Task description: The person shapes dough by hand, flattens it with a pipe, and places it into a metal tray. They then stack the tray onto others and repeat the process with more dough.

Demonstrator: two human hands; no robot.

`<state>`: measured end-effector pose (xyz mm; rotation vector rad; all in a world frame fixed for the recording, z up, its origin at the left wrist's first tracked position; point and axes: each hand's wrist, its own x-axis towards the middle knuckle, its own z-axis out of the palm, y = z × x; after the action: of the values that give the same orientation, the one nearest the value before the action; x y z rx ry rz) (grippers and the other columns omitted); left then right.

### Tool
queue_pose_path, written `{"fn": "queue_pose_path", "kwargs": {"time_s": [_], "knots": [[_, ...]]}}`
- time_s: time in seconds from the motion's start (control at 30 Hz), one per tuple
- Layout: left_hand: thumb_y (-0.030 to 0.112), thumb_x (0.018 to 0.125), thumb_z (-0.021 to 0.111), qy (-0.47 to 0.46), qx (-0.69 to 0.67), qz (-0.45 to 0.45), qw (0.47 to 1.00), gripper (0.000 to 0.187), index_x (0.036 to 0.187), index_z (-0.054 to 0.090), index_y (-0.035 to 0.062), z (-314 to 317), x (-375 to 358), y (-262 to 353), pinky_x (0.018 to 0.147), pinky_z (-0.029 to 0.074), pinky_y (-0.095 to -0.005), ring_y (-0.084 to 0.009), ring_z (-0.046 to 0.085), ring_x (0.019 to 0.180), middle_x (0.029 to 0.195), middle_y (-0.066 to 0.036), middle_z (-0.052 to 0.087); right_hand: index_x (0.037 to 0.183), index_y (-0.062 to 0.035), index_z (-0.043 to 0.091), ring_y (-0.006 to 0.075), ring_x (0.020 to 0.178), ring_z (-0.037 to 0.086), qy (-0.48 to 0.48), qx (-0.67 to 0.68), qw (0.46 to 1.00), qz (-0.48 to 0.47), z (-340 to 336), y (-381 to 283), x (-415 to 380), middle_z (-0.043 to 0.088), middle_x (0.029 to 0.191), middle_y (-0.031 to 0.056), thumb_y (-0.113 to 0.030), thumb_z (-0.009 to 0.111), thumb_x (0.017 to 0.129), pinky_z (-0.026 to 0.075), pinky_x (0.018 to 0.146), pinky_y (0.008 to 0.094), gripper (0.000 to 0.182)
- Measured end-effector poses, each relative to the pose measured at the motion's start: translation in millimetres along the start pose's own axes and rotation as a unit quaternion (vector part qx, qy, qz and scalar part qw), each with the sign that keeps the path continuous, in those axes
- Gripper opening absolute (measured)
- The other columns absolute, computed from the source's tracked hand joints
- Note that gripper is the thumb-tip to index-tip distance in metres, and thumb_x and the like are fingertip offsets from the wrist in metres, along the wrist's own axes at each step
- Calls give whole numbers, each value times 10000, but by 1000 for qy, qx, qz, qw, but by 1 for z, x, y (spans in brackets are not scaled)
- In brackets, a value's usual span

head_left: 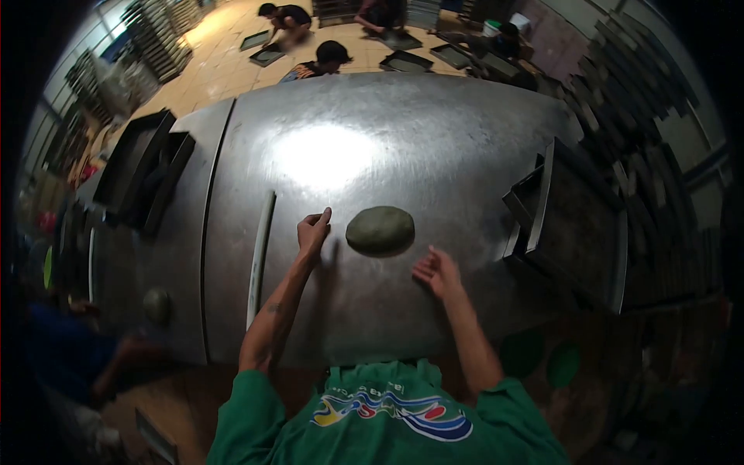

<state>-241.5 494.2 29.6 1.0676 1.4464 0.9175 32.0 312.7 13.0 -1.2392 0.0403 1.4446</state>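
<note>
A rounded lump of dark green dough [380,231] lies on the metal table [403,139] between my hands. My left hand [313,231] is left of the dough, apart from it, with one digit raised and the others loosely curled; it holds nothing that I can see. To the lower right of the dough is my right hand [439,271], fingers spread and not touching it. Left of my left forearm lies a long pale rod [261,256], which neither hand touches.
Dark metal trays [581,225] are stacked at the table's right, and more trays [136,163] at the left. Another dough lump [157,307] sits on the left table section near a co-worker's blurred arm [128,353]. Several people crouch beyond the table among floor trays [406,62].
</note>
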Motion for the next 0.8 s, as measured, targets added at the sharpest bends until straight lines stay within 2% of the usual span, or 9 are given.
{"fn": "queue_pose_path", "kwargs": {"time_s": [0.3, 0.37, 0.4, 0.43, 0.47, 0.53, 0.57, 0.63, 0.8], "knots": [[507, 957, 462, -522, 246, 26, 817, 609, 1132, 606, -58, 112, 68, 44, 815, 466, -307, -177, 588, 889, 1012, -106, 663, 1265, 89, 317, 382, 1376, 220, 59, 342, 935, -71, 123, 43, -23, 261, 1408, 262, -382, 600, 876, 116, 1162, 499, 674], [499, 978, 399, -565, 257, 160, 768, 633, 1262, 516, -54, 101, 83, 39, 964, 414, -360, -267, 561, 1090, 1190, -175, 610, 1326, 104, 287, 372, 1392, 202, 37, 348, 931, -100, 123, 48, -13, 255, 1434, 258, -387, 580, 889, 99, 1169, 476, 719], [499, 978, 399, -561, 256, 160, 771, 633, 1262, 516, -54, 98, 85, 34, 964, 414, -360, -267, 561, 1090, 1190, -175, 610, 1386, 94, 217, 368, 1406, 184, 138, -36, 967, -209, 117, 44, -8, 218, 1473, 241, -362, 551, 904, 103, 1168, 462, 742], [469, 988, 367, -425, 249, 224, 841, 637, 1326, 430, -67, 89, 68, 40, 1039, 338, -384, -338, 455, 1209, 1299, -228, 501, 1445, 84, 147, 364, 1420, 165, 214, -412, 839, -283, 109, 42, -7, 180, 1512, 224, -338, 521, 920, 108, 1168, 448, 771], [440, 997, 334, -280, 240, 283, 885, 651, 1391, 343, -79, 81, 50, 43, 1114, 262, -408, -408, 350, 1327, 1408, -281, 393, 1445, 84, 147, 364, 1420, 165, 212, -411, 841, -280, 107, 30, 0, 180, 1512, 224, -338, 521, 920, 108, 1168, 448, 771], [376, 1005, 302, -286, 293, 330, 851, 651, 1457, 164, -72, 75, 13, 35, 1156, 126, -471, -360, 149, 1431, 1523, -262, 170, 1468, 52, 142, 350, 1438, 117, -32, -719, 475, -506, 102, -5, 21, 128, 1543, 210, -332, 469, 926, 72, 1174, 459, 740], [380, 1001, 290, -268, 390, 429, 770, 658, 1458, 156, -74, 78, 6, 6, 1154, 89, -508, -366, 121, 1437, 1531, -260, 149, 1468, 52, 142, 350, 1438, 117, -38, -721, 476, -501, 99, -9, 21, 128, 1543, 210, -332, 469, 926, 72, 1174, 459, 740], [421, 987, 308, -213, 447, 410, 766, 693, 1457, 172, -69, 76, -51, 6, 1157, 55, -511, -362, 107, 1442, 1533, -239, 168, 1475, 42, 129, 346, 1447, 76, -156, -843, 338, -388, 104, -21, 27, 75, 1552, 224, -358, 407, 934, 57, 1173, 477, 728], [444, 984, 305, -166, 482, 390, 766, 704, 1468, 170, -49, 94, -39, -3, 1156, 7, -511, -338, 91, 1449, 1539, -229, 157, 1479, 33, 131, 328, 1453, 58, -160, -824, 334, -428, 95, -18, 52, 113, 1547, 220, -371, 307, 945, 39, 1177, 474, 693]]}}
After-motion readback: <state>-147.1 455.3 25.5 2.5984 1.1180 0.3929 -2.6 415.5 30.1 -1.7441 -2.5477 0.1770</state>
